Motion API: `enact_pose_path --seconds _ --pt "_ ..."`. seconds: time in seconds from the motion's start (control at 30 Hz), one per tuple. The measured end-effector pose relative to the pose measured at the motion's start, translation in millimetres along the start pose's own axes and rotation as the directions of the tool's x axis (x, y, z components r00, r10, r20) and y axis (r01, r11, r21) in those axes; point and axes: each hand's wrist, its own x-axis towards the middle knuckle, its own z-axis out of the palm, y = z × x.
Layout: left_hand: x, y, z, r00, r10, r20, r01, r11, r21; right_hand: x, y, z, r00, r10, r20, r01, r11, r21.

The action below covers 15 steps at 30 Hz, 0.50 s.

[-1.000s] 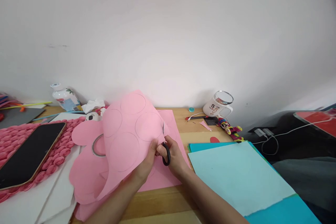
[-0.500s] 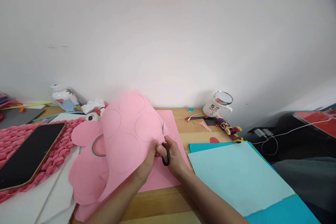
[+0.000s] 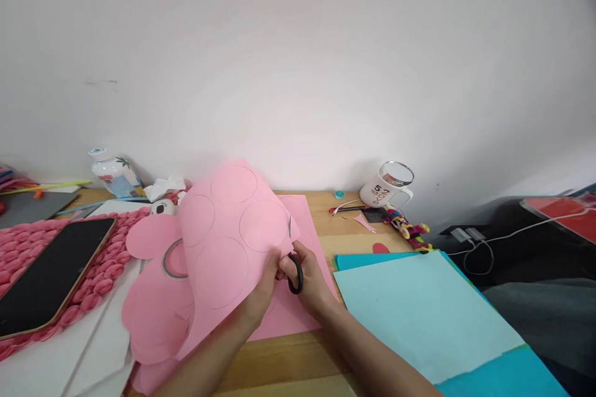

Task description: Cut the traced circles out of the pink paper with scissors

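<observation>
Our left hand (image 3: 264,285) pinches the pink sheet (image 3: 221,229) by its edge; sheet bows up toward 10 o'clock. Our right hand (image 3: 313,278) holds the scissors (image 3: 300,274), blade toward 12. We'd judge the sheet light, floppy, easily creased: grip edges, clear of blades.

Scissors (image 3: 300,276): were partly hidden by the right hand (image 3: 311,276).
Phone (image 3: 56,273): ran past the left edge.
Black card (image 3: 375,215): print proved illegible.
</observation>
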Motion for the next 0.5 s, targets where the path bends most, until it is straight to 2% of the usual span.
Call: enact_pose_path --seconds 0.33,0.5 --pt "0.0 -0.8 -1.2 1.0 0.01 -0.002 -0.01 1.0 0.025 1.1 0.8 1.0 1.0 0.002 0.005 -0.002 1.0 0.015" --pt "-0.3 -1.9 -2.0 0.999 -0.021 -0.043 0.02 1.0 -0.024 -0.1 -6.4 1.3 0.999 0.015 -0.029 -0.017 0.998 -0.061"
